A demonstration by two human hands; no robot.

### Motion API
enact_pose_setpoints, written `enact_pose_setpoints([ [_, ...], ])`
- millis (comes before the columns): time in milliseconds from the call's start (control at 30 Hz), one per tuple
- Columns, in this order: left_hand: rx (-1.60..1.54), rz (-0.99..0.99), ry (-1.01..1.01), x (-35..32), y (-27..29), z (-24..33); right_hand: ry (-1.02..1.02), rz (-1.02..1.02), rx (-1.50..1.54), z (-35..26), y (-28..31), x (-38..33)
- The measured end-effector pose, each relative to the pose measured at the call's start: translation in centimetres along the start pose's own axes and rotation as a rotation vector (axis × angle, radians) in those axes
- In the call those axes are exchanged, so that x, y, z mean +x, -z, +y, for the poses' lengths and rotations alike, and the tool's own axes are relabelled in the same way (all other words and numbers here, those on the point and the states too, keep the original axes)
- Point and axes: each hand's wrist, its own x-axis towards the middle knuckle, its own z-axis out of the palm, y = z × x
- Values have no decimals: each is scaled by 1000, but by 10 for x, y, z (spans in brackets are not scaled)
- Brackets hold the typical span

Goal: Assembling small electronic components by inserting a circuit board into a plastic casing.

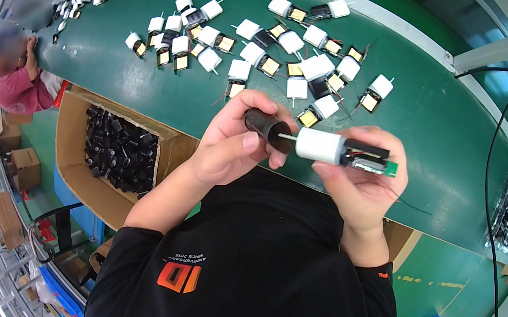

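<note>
Fingers: left hand point(230, 137) clamps one black tube point(266, 127) | right hand point(363, 178) clamps one white motor point(330, 148) (shaft at tube mouth)

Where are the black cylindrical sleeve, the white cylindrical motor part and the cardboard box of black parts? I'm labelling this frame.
black cylindrical sleeve point(266, 127): head view, on its dark side wall.
white cylindrical motor part point(319, 146): head view, middle of its white body.
cardboard box of black parts point(69, 146): head view, on its left wall.

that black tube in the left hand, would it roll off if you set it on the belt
Probably, laid on its side: the black tube looks round and smooth. The left hand wraps it easily, so it is likely light. Stood on its open end, it should stay put on the flat green belt.
</note>
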Motion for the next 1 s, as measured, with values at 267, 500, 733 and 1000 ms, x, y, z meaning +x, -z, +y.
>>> enact_pose_setpoints([
  [267,423,14,-52,6,-14,-7,153,-39,-357,-4,8,12],
  [500,475,53,-135,12,-16,-23,116,7,-352,2,12,12],
  [733,588,51,-17,17,-13,-13,-154,-5,-72,11,17,7],
  [1000,623,74,-39,19,-11,-22,-244,139,178,34,3,-3],
])
